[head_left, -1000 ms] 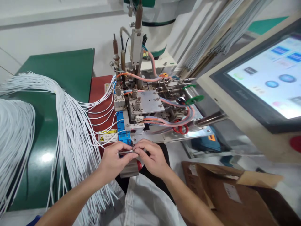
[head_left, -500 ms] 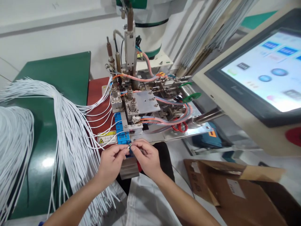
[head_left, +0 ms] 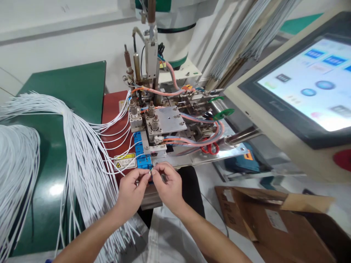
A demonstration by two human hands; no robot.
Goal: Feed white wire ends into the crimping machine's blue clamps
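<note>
My left hand (head_left: 133,188) pinches a white cable near its end, just in front of the blue fixture blocks (head_left: 139,149). Thumb and forefinger of my right hand (head_left: 169,186) close on the tip of the same cable, where small coloured wire ends barely show between the fingertips. Both hands nearly touch. White cables (head_left: 120,124) run from a large bundle (head_left: 82,153) on the left into the blue blocks along the machine's edge. The metal machine (head_left: 167,118) with its plate and pneumatic tubes stands just beyond my hands.
A green table (head_left: 74,80) carries the bundle and another coil of white cable (head_left: 16,164). A spool of solder wire (head_left: 221,109) sits on the machine's right. A touchscreen (head_left: 309,84) juts in at upper right, above an open cardboard box (head_left: 287,233).
My right hand has shifted slightly left, bringing its fingertips closer to my left hand at the cable tip. A vertical rod at the machine's back has risen a little.
</note>
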